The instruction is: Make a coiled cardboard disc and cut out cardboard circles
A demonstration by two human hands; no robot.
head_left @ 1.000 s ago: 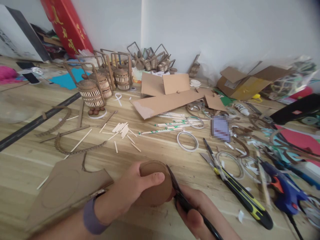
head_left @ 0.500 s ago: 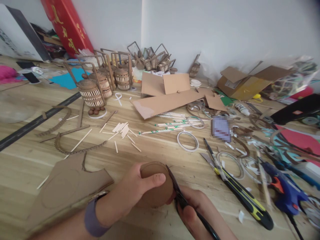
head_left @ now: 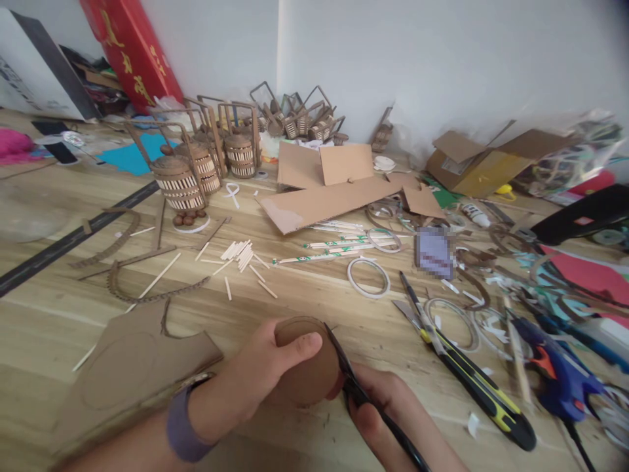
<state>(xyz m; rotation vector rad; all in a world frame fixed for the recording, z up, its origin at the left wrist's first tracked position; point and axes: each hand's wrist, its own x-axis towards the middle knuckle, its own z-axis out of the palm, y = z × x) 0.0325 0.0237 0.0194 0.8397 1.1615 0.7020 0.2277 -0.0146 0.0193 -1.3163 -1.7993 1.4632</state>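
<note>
My left hand [head_left: 263, 373] pinches a round brown cardboard disc [head_left: 308, 373], thumb laid across its top face, low in the middle of the view. My right hand [head_left: 386, 413] is closed on the handles of black scissors [head_left: 348, 377], whose blades run along the disc's right edge. A purple band sits on my left wrist. To the left lies the cardboard sheet [head_left: 132, 367] with a circle drawn on it and a curved cut-out.
Wooden floor strewn with craft stuff: small wooden sticks [head_left: 238, 255], tape rings [head_left: 368, 278], a yellow-black utility knife [head_left: 472, 380], a blue glue gun [head_left: 560, 377], flat cardboard pieces [head_left: 324, 190], little basket models [head_left: 179, 180], a cardboard box [head_left: 481, 164] at the wall.
Nearly nothing; my left thumb shifted slightly on the disc and the scissors moved a little along its edge.
</note>
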